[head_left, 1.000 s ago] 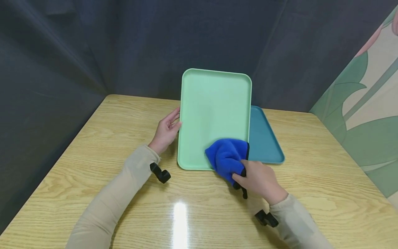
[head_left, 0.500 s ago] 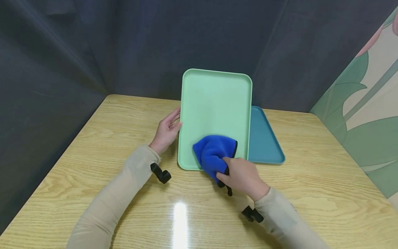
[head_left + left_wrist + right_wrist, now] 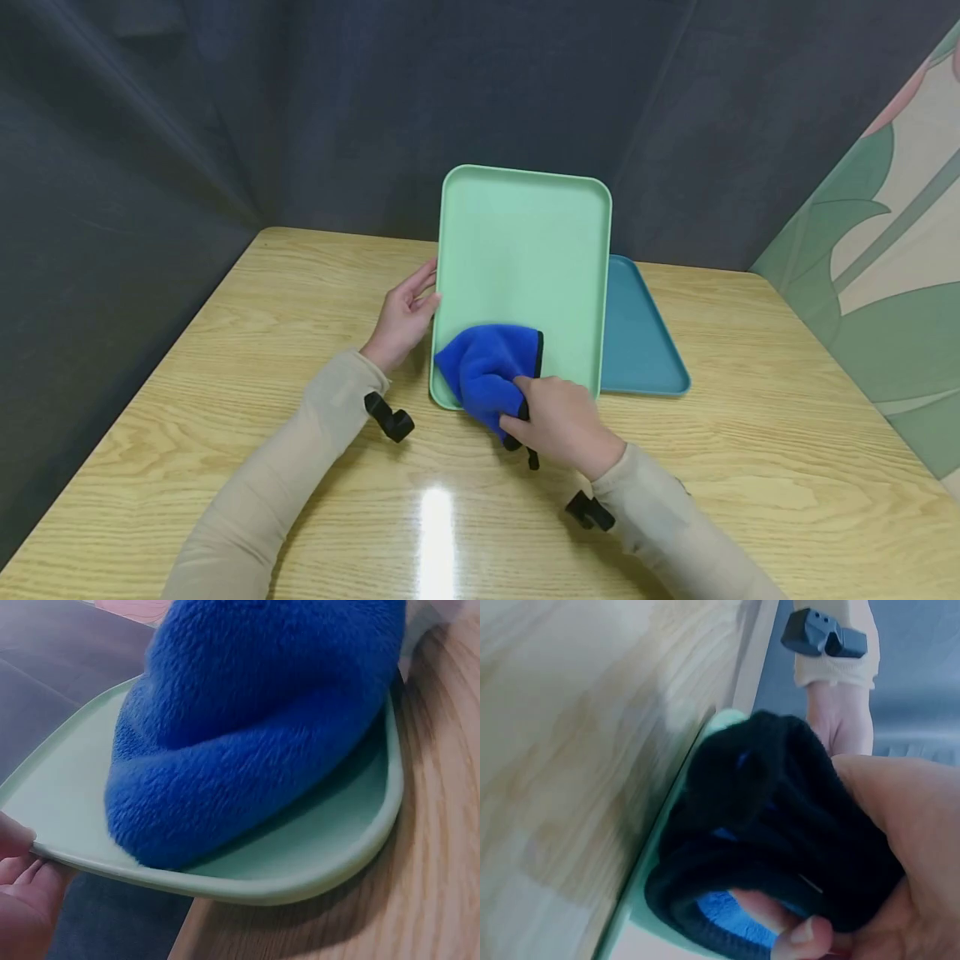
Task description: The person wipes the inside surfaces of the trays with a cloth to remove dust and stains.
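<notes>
A light green rectangular tray (image 3: 525, 250) is propped up at a tilt, its lower edge on the table. My left hand (image 3: 401, 321) pinches its left rim; in the left wrist view the thumb (image 3: 13, 838) lies over the rim and the fingers are below it. With my right hand (image 3: 558, 421) I grip a blue plush cloth (image 3: 487, 367) with black edging, bunched against the tray's lower left part. Seen from the right wrist, the thumb and fingers close round the cloth's black-edged folds (image 3: 742, 795). The cloth covers the tray's lower left corner area.
A teal tray (image 3: 641, 333) lies flat on the wooden table (image 3: 750, 433), partly hidden behind the green one. Dark curtain (image 3: 360, 108) hangs behind the table, and a leaf-patterned surface (image 3: 892, 292) stands at the right.
My right hand has slid the blue cloth leftward across the lower part of the green tray, from its right side to its left rim. The left hand and tray stay almost still.
</notes>
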A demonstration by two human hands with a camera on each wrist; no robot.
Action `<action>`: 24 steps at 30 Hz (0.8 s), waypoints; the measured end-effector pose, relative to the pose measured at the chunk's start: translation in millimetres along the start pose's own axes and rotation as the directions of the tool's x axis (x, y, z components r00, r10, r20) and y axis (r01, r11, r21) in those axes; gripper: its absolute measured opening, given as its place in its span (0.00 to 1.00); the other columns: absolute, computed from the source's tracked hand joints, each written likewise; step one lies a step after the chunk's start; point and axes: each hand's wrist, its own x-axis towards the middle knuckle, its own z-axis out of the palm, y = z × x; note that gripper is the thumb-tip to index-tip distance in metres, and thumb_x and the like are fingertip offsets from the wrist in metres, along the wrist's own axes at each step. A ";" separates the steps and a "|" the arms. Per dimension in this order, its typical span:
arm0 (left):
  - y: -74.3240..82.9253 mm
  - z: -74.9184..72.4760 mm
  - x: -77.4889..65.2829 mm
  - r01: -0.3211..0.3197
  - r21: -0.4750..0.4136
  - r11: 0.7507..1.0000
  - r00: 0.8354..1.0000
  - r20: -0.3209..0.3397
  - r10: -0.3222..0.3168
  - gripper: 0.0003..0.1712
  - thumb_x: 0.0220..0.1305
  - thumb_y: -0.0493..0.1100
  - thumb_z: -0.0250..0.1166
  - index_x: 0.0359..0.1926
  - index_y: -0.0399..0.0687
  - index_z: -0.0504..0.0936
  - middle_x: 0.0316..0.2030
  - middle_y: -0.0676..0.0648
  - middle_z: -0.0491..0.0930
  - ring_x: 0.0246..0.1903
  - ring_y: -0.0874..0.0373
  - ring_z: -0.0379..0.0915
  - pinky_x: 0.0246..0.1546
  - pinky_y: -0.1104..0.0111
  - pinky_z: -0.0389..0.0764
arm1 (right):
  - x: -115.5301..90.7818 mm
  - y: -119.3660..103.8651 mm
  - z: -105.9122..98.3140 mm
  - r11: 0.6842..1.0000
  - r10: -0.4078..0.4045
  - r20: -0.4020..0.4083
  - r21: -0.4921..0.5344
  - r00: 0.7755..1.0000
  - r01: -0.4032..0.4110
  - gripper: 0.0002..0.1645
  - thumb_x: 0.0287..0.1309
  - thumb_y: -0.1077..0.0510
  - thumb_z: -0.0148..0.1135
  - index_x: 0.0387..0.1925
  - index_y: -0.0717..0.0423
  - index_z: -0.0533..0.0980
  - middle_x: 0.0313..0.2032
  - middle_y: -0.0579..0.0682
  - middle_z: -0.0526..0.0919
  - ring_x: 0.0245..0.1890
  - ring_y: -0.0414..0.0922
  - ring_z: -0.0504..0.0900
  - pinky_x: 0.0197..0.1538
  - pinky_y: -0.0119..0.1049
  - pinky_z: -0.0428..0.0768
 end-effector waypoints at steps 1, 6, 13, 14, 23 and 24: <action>0.3 0.1 -0.1 0.001 0.001 1.000 1.000 0.000 -0.001 0.31 0.66 0.27 0.50 0.69 0.42 0.58 0.66 0.39 0.65 0.65 0.51 0.63 0.50 0.84 0.74 | -1.0 2.7 -0.9 1.000 0.010 -0.005 -0.002 1.000 -0.010 0.16 0.51 0.47 0.66 0.31 0.56 0.76 0.17 0.48 0.74 0.17 0.43 0.73 0.16 0.32 0.67; -0.4 -0.2 -0.1 0.015 -0.003 1.000 1.000 0.003 -0.015 0.31 0.66 0.27 0.50 0.70 0.43 0.58 0.66 0.40 0.64 0.64 0.51 0.64 0.51 0.82 0.75 | -7.0 18.7 -3.0 0.998 0.057 -0.017 0.004 0.998 -0.056 0.15 0.51 0.47 0.65 0.26 0.53 0.73 0.16 0.48 0.73 0.16 0.42 0.71 0.14 0.31 0.64; -1.9 -0.2 0.0 0.043 0.009 0.999 0.999 0.009 -0.043 0.31 0.67 0.29 0.49 0.70 0.46 0.58 0.67 0.44 0.64 0.63 0.53 0.66 0.57 0.75 0.75 | -20.6 43.9 -6.3 0.991 0.131 -0.011 0.030 0.991 -0.130 0.15 0.52 0.48 0.63 0.33 0.55 0.77 0.19 0.49 0.76 0.18 0.44 0.74 0.16 0.33 0.65; -1.8 -0.1 -0.2 0.046 0.007 0.999 0.999 0.010 -0.046 0.31 0.67 0.29 0.49 0.70 0.46 0.57 0.67 0.44 0.64 0.63 0.53 0.66 0.56 0.75 0.75 | -23.0 47.8 -7.0 0.989 0.143 -0.011 0.033 0.990 -0.142 0.16 0.52 0.47 0.63 0.35 0.56 0.77 0.19 0.49 0.77 0.18 0.44 0.74 0.16 0.33 0.65; 1.1 1.2 -1.8 0.038 0.008 0.999 0.999 0.003 -0.038 0.31 0.67 0.29 0.49 0.70 0.43 0.56 0.67 0.42 0.64 0.63 0.50 0.66 0.54 0.77 0.76 | -38.2 69.3 -12.0 0.983 0.180 -0.061 0.057 0.982 -0.177 0.16 0.52 0.48 0.63 0.33 0.57 0.77 0.15 0.46 0.71 0.15 0.42 0.68 0.15 0.32 0.61; 1.2 1.2 -2.0 0.038 0.013 0.999 0.999 -0.001 -0.038 0.31 0.67 0.29 0.49 0.70 0.44 0.56 0.67 0.42 0.64 0.63 0.50 0.66 0.55 0.77 0.76 | -38.6 69.5 -12.1 0.984 0.173 -0.063 0.055 0.983 -0.170 0.16 0.52 0.48 0.63 0.34 0.58 0.77 0.15 0.47 0.71 0.15 0.42 0.68 0.15 0.32 0.61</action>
